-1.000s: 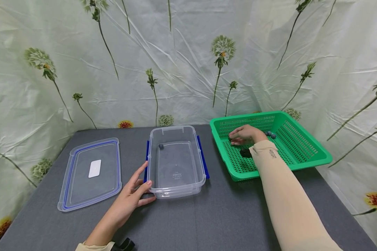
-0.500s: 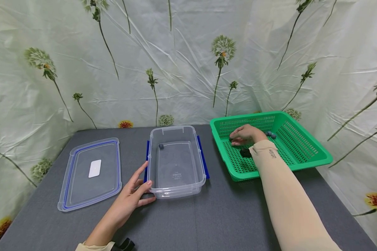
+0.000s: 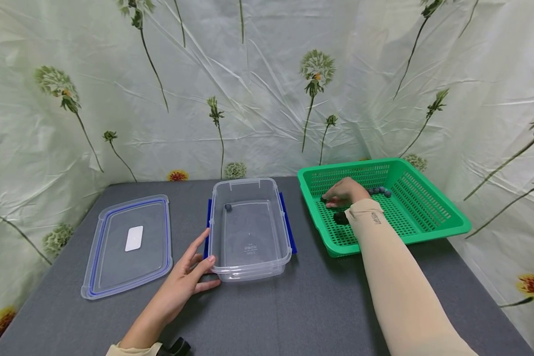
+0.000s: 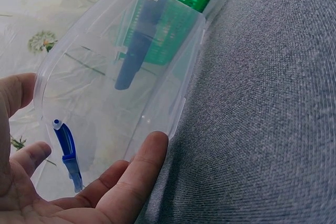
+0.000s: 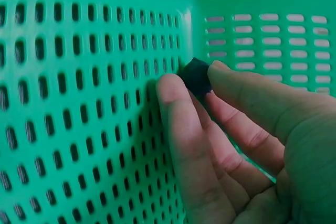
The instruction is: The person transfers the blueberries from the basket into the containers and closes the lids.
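Observation:
In the head view my left hand (image 3: 184, 279) touches the near left corner of a clear plastic food container (image 3: 251, 272), fingers spread along its outside. One blueberry (image 3: 228, 207) lies on the container's floor, near the far left. Its blue side latch (image 4: 68, 156) hangs beside my fingers in the left wrist view. Over at the right, my right hand (image 3: 344, 192) reaches into a green plastic basket (image 3: 440, 217). Between thumb and index finger it pinches a dark blueberry (image 5: 197, 76), close to a basket corner in the right wrist view.
Several blueberries (image 3: 381, 191) sit in the basket behind the right wrist. A clear lid (image 3: 153, 257) with a blue seal and white label lies left of the container. Dandelion-print cloth (image 3: 267, 99) hangs behind the grey table (image 3: 267, 321).
My right hand and forearm have shifted slightly left inside the basket, showing more of the blueberries behind the wrist. My left hand and the container have stayed put.

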### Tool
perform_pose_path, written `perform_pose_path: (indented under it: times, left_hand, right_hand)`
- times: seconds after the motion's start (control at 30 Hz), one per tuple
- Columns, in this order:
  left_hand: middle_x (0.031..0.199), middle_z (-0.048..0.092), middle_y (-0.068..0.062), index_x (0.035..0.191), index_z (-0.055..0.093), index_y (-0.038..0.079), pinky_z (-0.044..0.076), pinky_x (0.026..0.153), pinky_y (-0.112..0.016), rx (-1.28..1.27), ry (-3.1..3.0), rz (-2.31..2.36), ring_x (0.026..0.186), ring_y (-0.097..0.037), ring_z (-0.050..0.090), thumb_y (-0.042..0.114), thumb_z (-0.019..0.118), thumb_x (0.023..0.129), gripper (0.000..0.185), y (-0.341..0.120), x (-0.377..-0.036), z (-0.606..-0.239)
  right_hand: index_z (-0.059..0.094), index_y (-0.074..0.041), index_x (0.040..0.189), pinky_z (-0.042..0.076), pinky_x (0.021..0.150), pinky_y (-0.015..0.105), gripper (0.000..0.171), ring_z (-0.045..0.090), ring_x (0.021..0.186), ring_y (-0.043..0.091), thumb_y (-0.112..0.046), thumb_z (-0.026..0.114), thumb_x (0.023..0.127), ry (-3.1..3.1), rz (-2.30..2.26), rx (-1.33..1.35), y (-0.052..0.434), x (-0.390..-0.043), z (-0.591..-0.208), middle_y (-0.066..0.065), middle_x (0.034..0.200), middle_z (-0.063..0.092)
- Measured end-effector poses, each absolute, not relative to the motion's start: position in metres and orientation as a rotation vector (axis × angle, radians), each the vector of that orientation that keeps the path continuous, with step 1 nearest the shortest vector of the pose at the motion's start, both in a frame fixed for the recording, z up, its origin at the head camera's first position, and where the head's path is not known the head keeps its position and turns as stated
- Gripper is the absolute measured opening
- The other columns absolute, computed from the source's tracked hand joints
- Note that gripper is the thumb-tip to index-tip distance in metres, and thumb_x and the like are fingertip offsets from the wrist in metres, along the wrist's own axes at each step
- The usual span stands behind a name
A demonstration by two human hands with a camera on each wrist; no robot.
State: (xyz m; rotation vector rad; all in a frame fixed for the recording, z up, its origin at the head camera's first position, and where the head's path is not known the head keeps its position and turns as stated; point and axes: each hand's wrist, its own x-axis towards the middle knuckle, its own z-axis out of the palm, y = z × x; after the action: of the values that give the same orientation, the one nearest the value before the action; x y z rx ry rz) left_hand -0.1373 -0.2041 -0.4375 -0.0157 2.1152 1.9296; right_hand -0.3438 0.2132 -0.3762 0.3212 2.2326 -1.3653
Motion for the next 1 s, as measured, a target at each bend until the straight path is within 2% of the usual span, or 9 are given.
perform_pose_path:
  times: [0.17, 0.63, 0.87, 1.0]
  left_hand:
    - [0.157, 0.036, -0.029, 0.169, 0.023, 0.047, 0.065, 0.099, -0.053, -0.01, 2.111, 1.934, 0.122, -0.035, 0.063, 0.028, 0.058, 0.113, 0.069, -0.205, -0.137, -0.438]
    - [0.156, 0.037, -0.029, 0.169, 0.023, 0.048, 0.064, 0.1, -0.054, -0.016, 2.114, 1.925, 0.124, -0.036, 0.063, 0.028, 0.057, 0.113, 0.068, -0.204, -0.137, -0.436]
    - [0.155, 0.037, -0.029, 0.169, 0.023, 0.047, 0.064, 0.101, -0.053, -0.016, 2.109, 1.932, 0.123, -0.035, 0.062, 0.028, 0.057, 0.113, 0.068, -0.203, -0.137, -0.436]
    - [0.156, 0.037, -0.028, 0.169, 0.023, 0.047, 0.064, 0.101, -0.053, -0.018, 2.1, 1.939, 0.123, -0.034, 0.062, 0.028, 0.058, 0.113, 0.068, -0.204, -0.137, -0.437]
  right_hand:
    - [0.05, 0.016, 0.148, 0.066, 0.075, 0.021, 0.052, 0.073, 0.061, 0.007, -0.004, 0.068, 0.104, 2.246, -1.349, 0.321, 0.203, -0.343, -0.375, 0.006, 0.078, 0.072]
    - [0.056, 0.015, 0.145, 0.065, 0.076, 0.019, 0.046, 0.073, 0.066, 0.006, -0.004, 0.067, 0.105, 2.219, -1.35, 0.288, 0.203, -0.346, -0.375, 0.005, 0.081, 0.074]
    - [0.056, 0.016, 0.145, 0.065, 0.081, 0.019, 0.043, 0.074, 0.076, 0.007, -0.003, 0.063, 0.107, 2.175, -1.428, 0.204, 0.209, -0.345, -0.37, 0.008, 0.097, 0.075]
    - [0.056, 0.015, 0.146, 0.064, 0.082, 0.019, 0.044, 0.075, 0.08, 0.007, -0.005, 0.063, 0.107, 2.177, -1.432, 0.174, 0.214, -0.345, -0.367, 0.008, 0.1, 0.076]
